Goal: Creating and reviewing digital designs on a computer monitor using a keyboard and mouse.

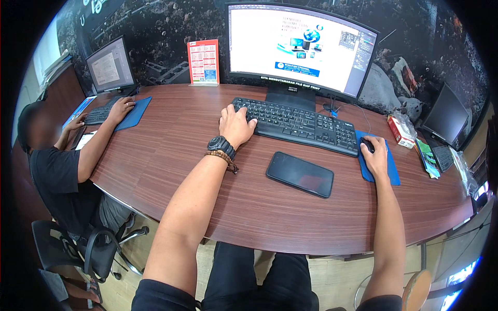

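The left hand (236, 126) rests on the left end of the keyboard (301, 124), its fingers slightly apart. The right hand (377, 158) has its fingers curved around the mouse (367, 145), which sits on a blue pad (392, 175) just beyond the keyboard's right end. Behind the left fingers, the wrist bears a watch (221, 147) and a beaded bracelet (220, 155). Between the two hands, nearer the body than the keyboard, a phone (301, 174) lies flat, screen dark. Beyond the fingers stands a lit monitor (259, 41); left of it, a red calendar (203, 62). Right of the right fingers lies a box (400, 130). Well left of the left fingers, a co-worker (62, 171) sits at another keyboard (101, 112).
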Available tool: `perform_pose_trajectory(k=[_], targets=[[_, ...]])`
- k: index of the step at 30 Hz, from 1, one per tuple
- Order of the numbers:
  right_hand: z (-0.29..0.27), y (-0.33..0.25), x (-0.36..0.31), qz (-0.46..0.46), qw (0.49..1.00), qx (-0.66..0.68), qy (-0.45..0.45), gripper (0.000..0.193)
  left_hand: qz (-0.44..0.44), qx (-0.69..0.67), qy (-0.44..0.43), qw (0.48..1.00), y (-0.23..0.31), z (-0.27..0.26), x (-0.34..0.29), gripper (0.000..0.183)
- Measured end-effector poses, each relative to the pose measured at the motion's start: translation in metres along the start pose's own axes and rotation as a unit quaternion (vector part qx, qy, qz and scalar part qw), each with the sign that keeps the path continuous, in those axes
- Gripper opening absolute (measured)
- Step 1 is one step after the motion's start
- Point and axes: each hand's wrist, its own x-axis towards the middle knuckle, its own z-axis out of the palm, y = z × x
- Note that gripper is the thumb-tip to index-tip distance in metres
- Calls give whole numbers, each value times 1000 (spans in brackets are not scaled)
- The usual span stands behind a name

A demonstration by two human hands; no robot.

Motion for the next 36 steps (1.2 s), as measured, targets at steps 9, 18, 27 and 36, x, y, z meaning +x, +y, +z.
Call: perform_pose_trajectory(k=[9, 18, 27, 36], targets=[[-1, 4, 1, -9, 1000, -7, 3, 32, -2, 3, -4, 1000, 3, 0, 1, 51], [0, 5, 1, -8, 1000, -5, 7, 32, -4, 4, -12, 1000, 4, 0, 1, 50], [0, 3, 0, -10, 1000, -9, 11, 32, -2, 10, -8, 1000, 2, 3, 1, 50], [0, 3, 1, 15, 1000, -16, 15, 35, 12, -5, 12, 1000, -1, 4, 0, 46]])
